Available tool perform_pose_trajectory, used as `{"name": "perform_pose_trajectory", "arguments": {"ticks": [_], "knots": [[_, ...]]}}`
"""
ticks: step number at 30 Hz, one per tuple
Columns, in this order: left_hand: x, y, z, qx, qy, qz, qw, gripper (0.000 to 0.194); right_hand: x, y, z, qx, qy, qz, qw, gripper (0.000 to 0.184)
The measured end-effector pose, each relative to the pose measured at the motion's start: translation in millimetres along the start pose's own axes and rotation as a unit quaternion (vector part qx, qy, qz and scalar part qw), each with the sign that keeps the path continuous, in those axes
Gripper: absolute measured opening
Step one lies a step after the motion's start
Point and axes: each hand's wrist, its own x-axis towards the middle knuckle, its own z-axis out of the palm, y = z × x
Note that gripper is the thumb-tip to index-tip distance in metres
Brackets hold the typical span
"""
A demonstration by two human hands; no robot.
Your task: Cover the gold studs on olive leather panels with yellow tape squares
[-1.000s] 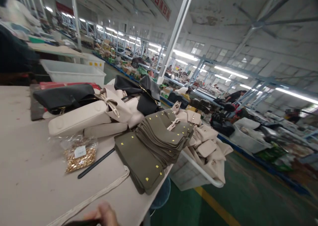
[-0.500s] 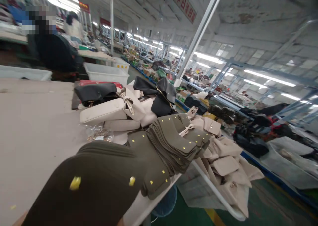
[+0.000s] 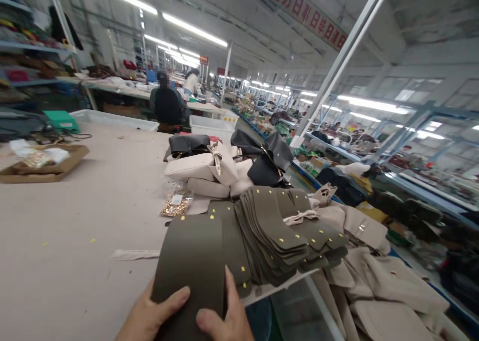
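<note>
Between my two hands is a stack of dark olive flat panels [image 3: 190, 261], with small yellow marks at its far end. My left hand [image 3: 155, 306] grips its left edge, thumb lying on top. On the right edge, my right hand [image 3: 226, 313] is closed with its thumb on the top face and a finger along the side. The lower end of the stack runs out of view. Just beyond lie more olive panels [image 3: 269, 221], fanned out in layers with yellow marks along their edges. A pale strip [image 3: 299, 217] crosses some of them.
Beige bags [image 3: 190, 166] and black bags [image 3: 265, 164] are piled behind the panels. A clear packet of gold-coloured hardware [image 3: 176, 203] lies beside them. A cardboard tray [image 3: 56, 166] sits at the left. Beige bag pieces [image 3: 392, 286] fill the right side. A person [image 3: 167, 104] sits further back.
The view has swung left and the near stack now appears lower and more upright. Both my hands, almost out of view before, now show on its two sides.
</note>
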Motion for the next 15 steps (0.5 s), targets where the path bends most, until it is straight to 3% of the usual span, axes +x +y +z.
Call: {"name": "perform_pose_trajectory", "arguments": {"ticks": [3, 6, 10, 15], "knots": [[35, 25, 37.2, -0.021, -0.065, 0.059, 0.996, 0.075, 44, -39, -25, -0.044, -0.027, -0.027, 0.998, 0.073], [88, 34, 66.6, 0.024, -0.096, 0.118, 0.988, 0.059, 96, -45, -53, -0.058, -0.013, -0.008, 0.998, 0.065], [153, 7, 89.5, 0.092, -0.009, 0.109, 0.99, 0.044, 146, -5, -84, -0.172, 0.093, 0.064, 0.978, 0.055], [191, -37, 94.3, 0.14, 0.074, 0.109, 0.981, 0.039, 164, 47, -111, -0.211, 0.102, 0.06, 0.97, 0.055]]}}
